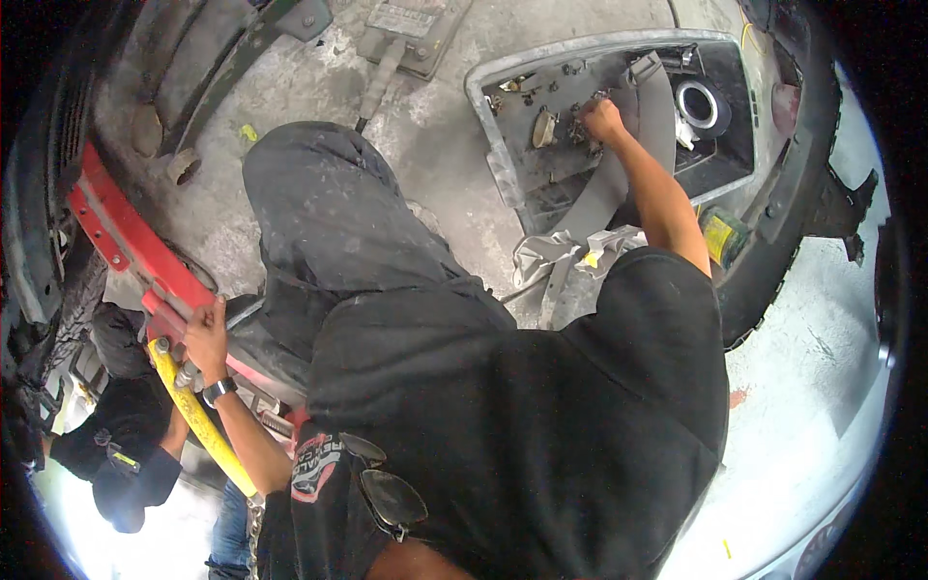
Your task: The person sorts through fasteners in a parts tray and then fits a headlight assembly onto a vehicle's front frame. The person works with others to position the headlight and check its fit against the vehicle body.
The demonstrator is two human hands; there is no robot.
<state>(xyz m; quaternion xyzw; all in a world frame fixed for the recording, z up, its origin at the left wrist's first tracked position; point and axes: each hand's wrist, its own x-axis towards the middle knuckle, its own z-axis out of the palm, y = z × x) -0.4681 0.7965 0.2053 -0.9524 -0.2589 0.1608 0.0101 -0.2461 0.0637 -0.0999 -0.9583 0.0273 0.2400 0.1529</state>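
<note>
Over to the right, my right hand (603, 122) reaches into a large grey plastic tray (501, 159). Its fingers are closed among loose small metal hardware (577, 130); what they pinch is too small to make out. A curved grey trim strip (655, 121) lies across the tray beside this hand. On the left, my left hand (205, 340), with a watch on its wrist, has its fingers closed on the edge of a red metal beam (135, 232). Just below that hand a yellow bar (203, 416) slants downward, with a chain at its lower end.
A white ring-shaped part (698, 104) sits in the tray's right side. Crumpled silvery metal pieces (570, 256) lie near the tray's front. A jar with a yellow-green label (720, 237) stands to the right. Another person (126, 425) in dark clothes is at the lower left.
</note>
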